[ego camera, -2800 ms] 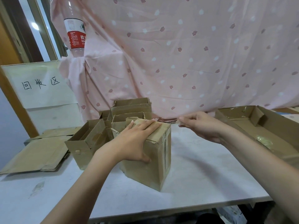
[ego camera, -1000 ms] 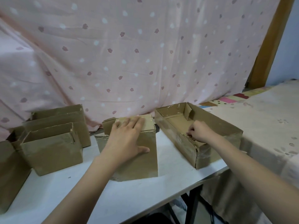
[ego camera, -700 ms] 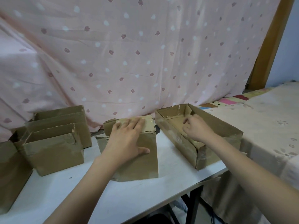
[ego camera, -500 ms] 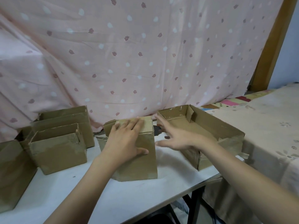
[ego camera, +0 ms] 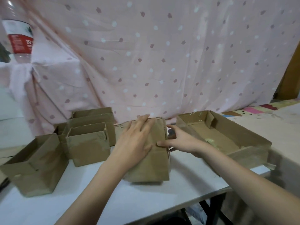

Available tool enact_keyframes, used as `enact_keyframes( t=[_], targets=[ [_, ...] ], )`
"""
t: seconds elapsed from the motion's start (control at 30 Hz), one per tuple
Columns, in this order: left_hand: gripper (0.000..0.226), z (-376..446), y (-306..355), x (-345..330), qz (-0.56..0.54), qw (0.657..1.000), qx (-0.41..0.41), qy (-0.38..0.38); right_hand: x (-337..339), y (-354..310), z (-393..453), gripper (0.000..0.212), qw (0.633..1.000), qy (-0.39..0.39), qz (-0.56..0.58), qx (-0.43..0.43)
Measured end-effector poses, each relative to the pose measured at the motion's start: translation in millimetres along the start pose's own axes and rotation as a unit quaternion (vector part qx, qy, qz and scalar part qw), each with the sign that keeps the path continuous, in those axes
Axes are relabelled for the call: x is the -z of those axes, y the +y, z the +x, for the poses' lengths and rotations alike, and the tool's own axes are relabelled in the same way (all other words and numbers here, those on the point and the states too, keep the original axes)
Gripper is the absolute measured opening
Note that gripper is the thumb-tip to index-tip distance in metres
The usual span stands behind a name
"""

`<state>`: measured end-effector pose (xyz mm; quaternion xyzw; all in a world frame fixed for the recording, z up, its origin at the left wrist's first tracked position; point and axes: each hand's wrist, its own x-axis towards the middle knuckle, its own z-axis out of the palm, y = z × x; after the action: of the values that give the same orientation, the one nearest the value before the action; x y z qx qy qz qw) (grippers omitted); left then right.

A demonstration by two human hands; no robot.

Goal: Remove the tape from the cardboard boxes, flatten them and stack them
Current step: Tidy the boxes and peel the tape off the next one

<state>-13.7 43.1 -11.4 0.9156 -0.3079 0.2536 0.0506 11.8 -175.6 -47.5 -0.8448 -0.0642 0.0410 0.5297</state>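
A closed brown cardboard box stands in the middle of the white table. My left hand lies flat on its top and front face, fingers straight. My right hand holds the box's right side, thumb on the front face and fingers round the right edge. Right of it lies a long, shallow open box with bits of tape inside. To the left stand three open boxes, the nearest one at the table's left edge.
A pink dotted cloth hangs behind the table. A plastic bottle with a red label sits at the upper left. At the right is a surface under beige cloth. The table's front edge runs close to my arms.
My right hand left the shallow box on the right and came over to the right side of the middle box. My left hand stayed on that box. The view swung back left.
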Motion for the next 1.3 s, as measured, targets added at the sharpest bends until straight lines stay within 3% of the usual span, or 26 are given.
enact_keyframes(
  t=[0.1, 0.17, 0.23, 0.3, 0.37, 0.47, 0.57, 0.63, 0.73, 0.8, 0.83, 0.93, 1.13, 1.3],
  targets=[
    [0.069, -8, -7, 13, -0.044, 0.998, 0.013, 0.029, -5, -15, 2, 0.090, 0.994, 0.009, 0.085, -0.071],
    [0.051, -13, -9, 21, -0.071, 0.997, 0.031, 0.020, -8, -26, -2, 0.072, 0.986, -0.002, 0.136, -0.097],
    [0.049, -19, -10, 30, -0.078, 0.996, 0.032, 0.023, -13, -30, -5, 0.066, 0.978, -0.011, 0.143, -0.152],
    [0.060, -26, -10, 37, -0.067, 0.997, 0.013, 0.031, -20, -28, -3, 0.077, 0.962, -0.032, 0.152, -0.222],
    [0.086, -35, -10, 39, -0.027, 0.999, -0.019, 0.017, -25, -23, 4, 0.089, 0.949, -0.054, 0.170, -0.259],
    [0.123, -45, -12, 32, 0.061, 0.997, -0.048, -0.001, -32, -22, 7, 0.083, 0.943, -0.105, 0.132, -0.286],
    [0.128, -49, -18, 29, 0.105, 0.993, -0.041, -0.033, -38, -31, 3, 0.074, 0.947, -0.118, 0.028, -0.298],
    [0.123, -49, -24, 37, 0.105, 0.991, -0.033, -0.071, -39, -41, 0, 0.069, 0.962, -0.042, -0.094, -0.252],
    [0.128, -44, -37, 54, 0.104, 0.982, -0.020, -0.159, -33, -61, -7, 0.042, 0.980, 0.094, -0.174, 0.008],
    [0.130, -39, -46, 64, 0.075, 0.972, -0.007, -0.221, -31, -81, -19, 0.022, 0.974, 0.086, -0.130, 0.164],
    [0.131, -37, -50, 68, 0.056, 0.967, 0.000, -0.250, -32, -90, -24, 0.021, 0.972, 0.055, -0.117, 0.197],
    [0.130, -36, -58, 76, 0.013, 0.956, 0.010, -0.294, -42, -96, -28, 0.018, 0.957, -0.015, -0.191, 0.219],
    [0.115, -41, -63, 63, -0.009, 0.947, 0.002, -0.320, -47, -101, -18, 0.004, 0.961, -0.015, -0.222, 0.162],
    [0.124, -53, -57, 38, -0.002, 0.972, 0.020, -0.235, -40, -113, -7, 0.005, 0.964, -0.066, -0.234, 0.105]
  ],
)
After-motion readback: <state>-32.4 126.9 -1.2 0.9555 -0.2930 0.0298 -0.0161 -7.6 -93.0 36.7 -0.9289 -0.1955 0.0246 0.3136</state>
